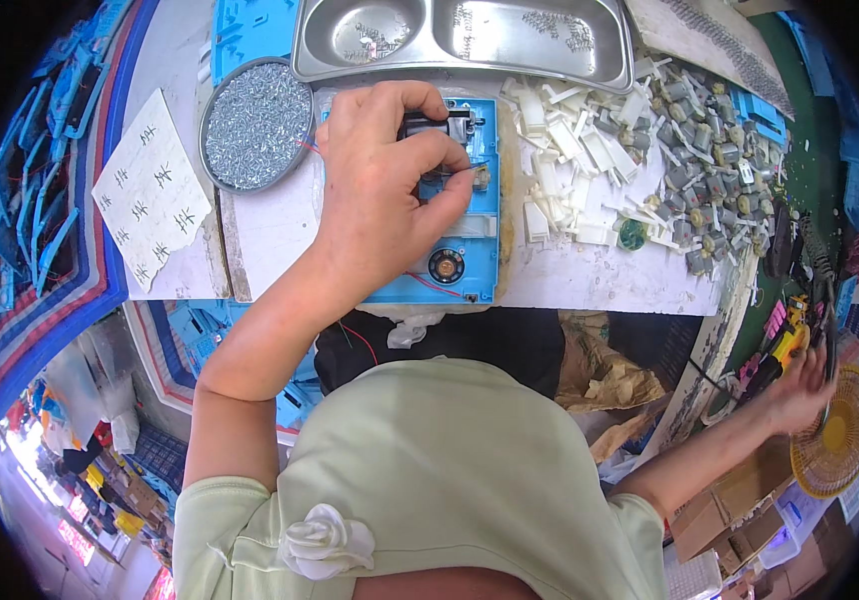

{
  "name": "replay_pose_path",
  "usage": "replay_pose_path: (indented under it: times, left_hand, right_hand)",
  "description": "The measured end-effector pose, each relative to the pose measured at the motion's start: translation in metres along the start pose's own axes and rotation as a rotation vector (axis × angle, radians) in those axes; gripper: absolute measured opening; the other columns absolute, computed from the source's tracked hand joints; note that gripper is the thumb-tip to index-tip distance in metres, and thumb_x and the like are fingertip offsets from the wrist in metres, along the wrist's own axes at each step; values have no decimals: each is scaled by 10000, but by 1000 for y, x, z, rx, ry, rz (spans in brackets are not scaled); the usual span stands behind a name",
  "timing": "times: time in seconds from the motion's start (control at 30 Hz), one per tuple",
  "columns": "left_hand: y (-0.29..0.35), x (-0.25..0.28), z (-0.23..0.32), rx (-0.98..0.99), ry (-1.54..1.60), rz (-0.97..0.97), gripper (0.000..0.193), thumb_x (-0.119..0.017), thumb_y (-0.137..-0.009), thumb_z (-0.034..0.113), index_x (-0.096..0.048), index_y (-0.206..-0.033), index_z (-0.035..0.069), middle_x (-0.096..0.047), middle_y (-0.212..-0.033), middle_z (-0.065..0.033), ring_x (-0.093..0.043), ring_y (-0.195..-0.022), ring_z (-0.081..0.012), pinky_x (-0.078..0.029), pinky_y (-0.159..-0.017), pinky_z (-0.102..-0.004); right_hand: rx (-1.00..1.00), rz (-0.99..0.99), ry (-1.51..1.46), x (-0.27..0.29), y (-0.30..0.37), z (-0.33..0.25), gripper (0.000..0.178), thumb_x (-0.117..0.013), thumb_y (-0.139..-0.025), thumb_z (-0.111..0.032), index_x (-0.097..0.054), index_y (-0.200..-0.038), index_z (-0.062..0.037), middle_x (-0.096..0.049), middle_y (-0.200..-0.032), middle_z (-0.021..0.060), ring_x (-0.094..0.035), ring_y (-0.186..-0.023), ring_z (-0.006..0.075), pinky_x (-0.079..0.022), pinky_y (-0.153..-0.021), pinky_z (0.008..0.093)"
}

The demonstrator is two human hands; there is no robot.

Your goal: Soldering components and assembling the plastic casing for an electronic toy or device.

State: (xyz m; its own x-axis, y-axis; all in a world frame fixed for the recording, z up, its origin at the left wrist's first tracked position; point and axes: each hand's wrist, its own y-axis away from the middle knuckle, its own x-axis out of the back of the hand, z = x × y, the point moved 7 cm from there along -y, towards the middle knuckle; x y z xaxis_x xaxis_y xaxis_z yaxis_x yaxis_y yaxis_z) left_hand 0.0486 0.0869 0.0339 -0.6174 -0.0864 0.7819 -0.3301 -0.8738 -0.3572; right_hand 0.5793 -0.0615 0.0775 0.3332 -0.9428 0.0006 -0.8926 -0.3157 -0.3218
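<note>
A blue plastic housing (485, 255) lies on the worktable in front of me. My left hand (385, 175) rests over it, thumb and index finger pinched together at a small part I cannot make out. A black motor (428, 124) with a silver end sits in the housing, partly under my fingers. Nearer to me are a round speaker (446, 266) and red wires. Out at the far right, my right hand (802, 395) is closed on a dark slim tool (831, 335) below a coiled cord; its fingers are somewhat blurred.
A round tray of small screws (258, 125) and a tally-marked paper (155, 190) lie left. Behind stands a metal tray (535, 75) with small parts. White plastic pieces (575, 150) and many small motors (705, 170) pile up right. A yellow basket (835, 430) is below.
</note>
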Motion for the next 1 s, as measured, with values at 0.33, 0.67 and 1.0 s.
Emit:
replay_pose_path:
  times: [0.33,0.67,1.0]
  left_hand:
    - [-2,0,-2,11,7,-50,145,-821,-686,77,-740,-806,68,-594,-1145,-82,-495,-1031,-268,-405,-901,-375]
    - [-3,0,-4,7,-2,-71,166,-819,-668,71,-728,-807,75,-594,-1151,-84,-497,-1036,-277,-403,-898,-382]
    - [-4,0,-4,0,-6,-81,173,-822,-667,75,-730,-813,89,-593,-1156,-82,-494,-1021,-282,-395,-890,-389]
  right_hand:
    - [-246,-687,-268,-75,171,13,461,-725,-881,-339,-643,-1166,15,-695,-1097,194,-534,-669,127,-476,-601,257]
    - [150,-1283,-276,-182,265,-27,261,-713,-836,-40,-678,-1074,62,-653,-810,113,-546,-669,198,-418,-598,320]
    - [241,-1309,-264,-191,272,-35,276,-721,-781,-11,-693,-1048,50,-620,-734,108,-528,-606,229,-409,-564,338]
